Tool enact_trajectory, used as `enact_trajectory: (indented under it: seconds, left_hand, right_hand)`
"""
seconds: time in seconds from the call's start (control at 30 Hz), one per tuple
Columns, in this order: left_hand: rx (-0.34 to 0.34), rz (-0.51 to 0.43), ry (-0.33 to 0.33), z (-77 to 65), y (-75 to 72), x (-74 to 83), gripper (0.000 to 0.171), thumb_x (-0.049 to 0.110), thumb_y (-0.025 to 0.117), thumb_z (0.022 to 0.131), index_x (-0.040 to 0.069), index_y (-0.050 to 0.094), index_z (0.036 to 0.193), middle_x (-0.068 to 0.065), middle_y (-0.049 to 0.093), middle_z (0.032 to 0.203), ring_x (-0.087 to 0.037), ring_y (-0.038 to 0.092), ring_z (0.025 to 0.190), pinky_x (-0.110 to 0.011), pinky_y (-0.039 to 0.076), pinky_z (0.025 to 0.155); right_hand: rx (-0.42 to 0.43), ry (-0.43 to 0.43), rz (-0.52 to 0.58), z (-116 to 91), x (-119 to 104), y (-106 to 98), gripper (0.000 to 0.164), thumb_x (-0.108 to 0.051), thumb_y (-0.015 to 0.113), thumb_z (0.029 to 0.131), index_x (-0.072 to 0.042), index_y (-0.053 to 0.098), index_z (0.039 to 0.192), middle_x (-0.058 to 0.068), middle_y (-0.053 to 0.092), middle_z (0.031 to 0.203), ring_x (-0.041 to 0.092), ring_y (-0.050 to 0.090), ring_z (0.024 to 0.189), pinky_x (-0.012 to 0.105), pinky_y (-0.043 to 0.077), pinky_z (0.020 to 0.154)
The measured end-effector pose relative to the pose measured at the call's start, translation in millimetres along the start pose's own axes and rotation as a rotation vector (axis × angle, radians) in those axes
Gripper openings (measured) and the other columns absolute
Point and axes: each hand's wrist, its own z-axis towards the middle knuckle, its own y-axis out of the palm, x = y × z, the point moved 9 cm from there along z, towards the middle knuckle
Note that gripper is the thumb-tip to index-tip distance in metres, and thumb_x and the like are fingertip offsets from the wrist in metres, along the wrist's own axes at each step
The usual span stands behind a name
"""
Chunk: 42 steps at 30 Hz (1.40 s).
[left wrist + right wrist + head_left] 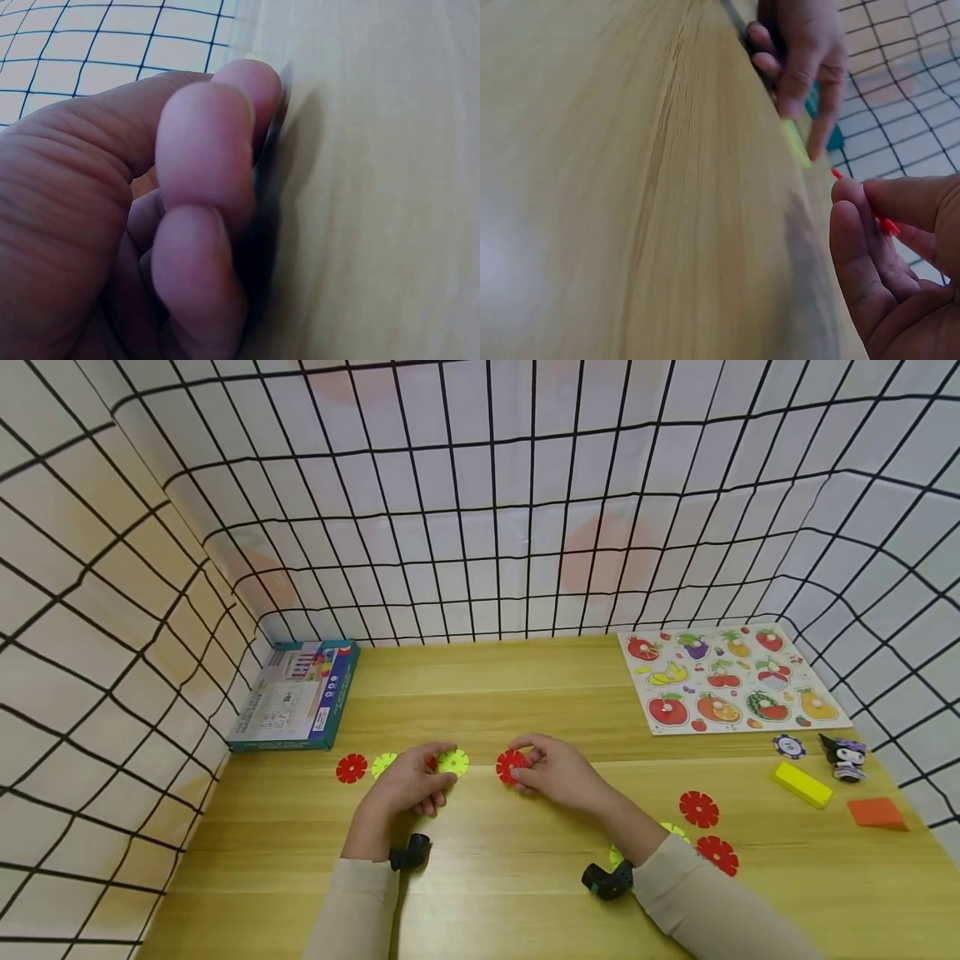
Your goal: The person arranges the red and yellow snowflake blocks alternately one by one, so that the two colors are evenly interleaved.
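My left hand [405, 781] pinches a yellow-green notched plastic disc [454, 762] by its edges between thumb and index finger, low over the table. A sliver of red disc [431, 762] shows beneath that hand, mostly covered. To its left lie another yellow-green disc [382, 764], partly hidden, and a red disc [351, 768], forming a row. Across a short gap, my right hand [558, 772] holds a red notched disc [510, 767] between thumb and fingers. The right wrist view shows this red disc [887, 225] raised off the wood, nearly edge-on.
Near the right forearm lie two red discs [699, 809] and yellow-green ones [675, 831], partly covered. Further right are a poker chip [789, 746], yellow block [802, 785], small figurine [846, 758] and orange piece [877, 813]. A fruit puzzle board [731, 681], boxed set [296, 697] and black grid [491, 514] stand behind.
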Motion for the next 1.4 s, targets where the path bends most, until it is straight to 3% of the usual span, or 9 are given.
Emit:
enact_trajectory:
  seconds: [0.13, 0.27, 0.37, 0.5, 0.8, 1.03, 1.17, 1.27, 1.4]
  left_hand:
    - [0.002, 0.004, -0.008, 0.7, -0.5, -0.9, 0.054, 0.024, 0.067, 0.085, 0.025, 0.046, 0.135, -0.015, 0.061, 0.064, -0.026, 0.058, 0.045, -0.037, 0.052, 0.045]
    - [0.001, 0.005, -0.008, 0.9, -0.4, -0.7, 0.053, 0.024, 0.067, 0.085, 0.026, 0.046, 0.134, -0.015, 0.061, 0.064, -0.027, 0.058, 0.045, -0.038, 0.052, 0.045]
    - [0.003, 0.013, -0.008, 0.9, -0.8, -0.8, 0.053, 0.025, 0.067, 0.086, 0.026, 0.046, 0.134, -0.014, 0.061, 0.064, -0.026, 0.058, 0.044, -0.038, 0.052, 0.045]
    - [0.007, 0.016, -0.011, 0.6, -0.9, -1.1, 0.052, 0.025, 0.067, 0.086, 0.027, 0.047, 0.134, -0.014, 0.061, 0.063, -0.025, 0.058, 0.044, -0.038, 0.051, 0.044]
    - [0.005, 0.034, -0.002, -1.1, -0.3, 1.9, 0.051, 0.024, 0.066, 0.087, 0.027, 0.046, 0.134, -0.014, 0.061, 0.063, -0.025, 0.057, 0.044, -0.037, 0.051, 0.044]
    - [0.006, 0.041, 0.003, -0.5, -1.8, 1.2, 0.052, 0.025, 0.066, 0.086, 0.028, 0.046, 0.134, -0.014, 0.061, 0.064, -0.026, 0.058, 0.045, -0.038, 0.052, 0.044]
    - [0.005, 0.038, 0.009, 0.0, -1.3, 0.1, 0.051, 0.025, 0.066, 0.087, 0.028, 0.046, 0.134, -0.014, 0.061, 0.063, -0.026, 0.058, 0.045, -0.038, 0.051, 0.044]
    - [0.004, 0.039, 0.012, 0.4, -0.6, -0.5, 0.051, 0.025, 0.065, 0.087, 0.028, 0.046, 0.134, -0.014, 0.061, 0.064, -0.026, 0.058, 0.045, -0.038, 0.052, 0.044]
    - [0.005, 0.047, 0.009, -0.2, -0.7, -1.2, 0.053, 0.026, 0.066, 0.087, 0.028, 0.045, 0.135, -0.014, 0.061, 0.064, -0.026, 0.058, 0.045, -0.038, 0.052, 0.045]
  right_hand:
    - [0.011, -0.053, -0.119, 16, -8, 13, 0.034, -0.01, 0.07, 0.082, -0.014, 0.058, 0.114, 0.008, 0.059, 0.078, 0.019, 0.065, 0.063, 0.031, 0.054, 0.058]
    - [0.063, -0.119, -0.386, 28, -17, 19, 0.033, -0.017, 0.069, 0.083, -0.015, 0.06, 0.114, 0.0, 0.058, 0.068, 0.012, 0.059, 0.057, 0.029, 0.048, 0.053]
    - [0.102, -0.146, -0.572, 33, -22, 22, 0.031, -0.026, 0.071, 0.081, -0.017, 0.062, 0.11, -0.004, 0.058, 0.07, 0.012, 0.055, 0.064, 0.03, 0.045, 0.058]
    - [0.103, -0.155, -0.682, 38, -26, 25, 0.026, -0.031, 0.071, 0.081, -0.016, 0.062, 0.099, -0.003, 0.055, 0.072, 0.016, 0.05, 0.072, 0.03, 0.042, 0.062]
    - [0.078, -0.123, -0.656, 38, -24, 26, 0.028, -0.033, 0.071, 0.081, -0.016, 0.06, 0.099, -0.003, 0.049, 0.06, 0.013, 0.044, 0.053, 0.027, 0.036, 0.047]
    - [0.088, -0.114, -0.631, 38, -22, 25, 0.033, -0.037, 0.07, 0.081, -0.016, 0.058, 0.104, -0.002, 0.05, 0.061, 0.013, 0.045, 0.053, 0.027, 0.037, 0.047]
    - [0.078, -0.123, -0.536, 35, -18, 20, 0.033, -0.04, 0.069, 0.081, -0.019, 0.059, 0.106, -0.001, 0.051, 0.062, 0.013, 0.044, 0.05, 0.028, 0.036, 0.046]
    - [0.052, -0.126, -0.476, 27, -16, 13, 0.033, -0.04, 0.067, 0.083, -0.021, 0.059, 0.108, -0.001, 0.052, 0.065, 0.014, 0.044, 0.051, 0.029, 0.037, 0.047]
    - [0.012, -0.131, -0.475, 10, -15, -2, 0.033, -0.038, 0.066, 0.084, -0.02, 0.059, 0.112, -0.002, 0.054, 0.071, 0.014, 0.048, 0.058, 0.03, 0.041, 0.053]
